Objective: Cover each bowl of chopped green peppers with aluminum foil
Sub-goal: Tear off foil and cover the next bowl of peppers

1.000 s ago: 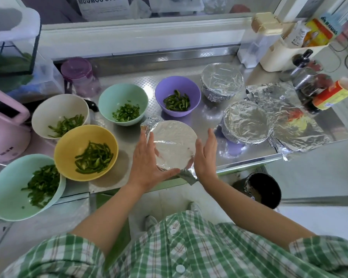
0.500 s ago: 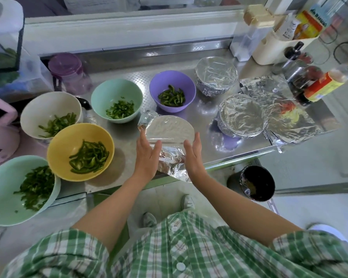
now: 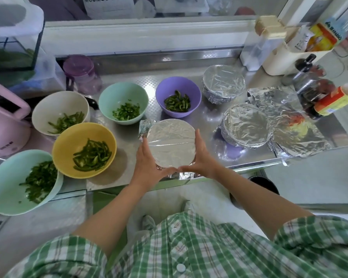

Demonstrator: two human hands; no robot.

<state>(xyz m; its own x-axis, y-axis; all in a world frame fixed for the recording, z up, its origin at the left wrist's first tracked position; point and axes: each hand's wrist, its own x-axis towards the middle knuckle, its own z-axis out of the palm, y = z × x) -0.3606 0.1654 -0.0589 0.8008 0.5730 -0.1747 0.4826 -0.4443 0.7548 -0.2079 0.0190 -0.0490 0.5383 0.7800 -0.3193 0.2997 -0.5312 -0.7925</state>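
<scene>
Foiled bowl (image 3: 172, 145) sits at desk (image 3: 119, 173) front edge, right of yellow bowl (image 3: 64, 149). Left hand (image 3: 147, 167) and right hand (image 3: 203, 161) press its sides, grip released, fingers straight, thumbs meeting.

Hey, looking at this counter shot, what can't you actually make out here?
Head view only:
- Contents of the front foil-covered bowl, back foil-covered bowl and right foil-covered bowl: the foil hides them.
- Front bowl's near rim: the left hand and right hand cover it.
- Printed sign: cut off by the top edge.
- Bottle label: too blurred to read.
</scene>
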